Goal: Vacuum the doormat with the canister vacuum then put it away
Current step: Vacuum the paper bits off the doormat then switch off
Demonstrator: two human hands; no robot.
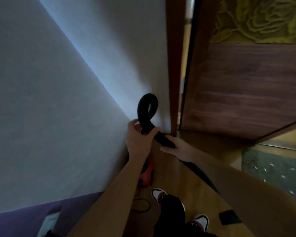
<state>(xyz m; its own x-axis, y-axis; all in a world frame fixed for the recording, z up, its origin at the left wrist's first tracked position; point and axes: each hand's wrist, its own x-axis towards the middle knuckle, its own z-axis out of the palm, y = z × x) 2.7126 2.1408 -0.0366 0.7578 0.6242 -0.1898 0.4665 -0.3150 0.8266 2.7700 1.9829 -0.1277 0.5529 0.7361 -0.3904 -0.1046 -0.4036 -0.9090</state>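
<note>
A pale grey wall (pixel 50 100) is filling the left of the view, and a dark wooden door (pixel 246 91) with a yellow floral panel is standing ajar on the right. A wooden floor (pixel 171 177) is being looked down on below. A green speckled mat (pixel 272 168) is lying at the right edge, near the foot of the door. The red canister vacuum (pixel 147 175) is sitting on the floor against the wall, partly hidden by the left forearm. Its black ribbed hose (pixel 141 108) is being held up in a loop in front of the wall. The hose is being gripped just below the loop by the left hand (pixel 138 139), with the fingers curled round it. The straight black tube (pixel 162 139) joined to the hose is being gripped by the right hand (pixel 178 147). White and red shoes (pixel 158 194) are being seen at the bottom, with a thin cord (pixel 149 204) lying on the floor beside them.
</note>
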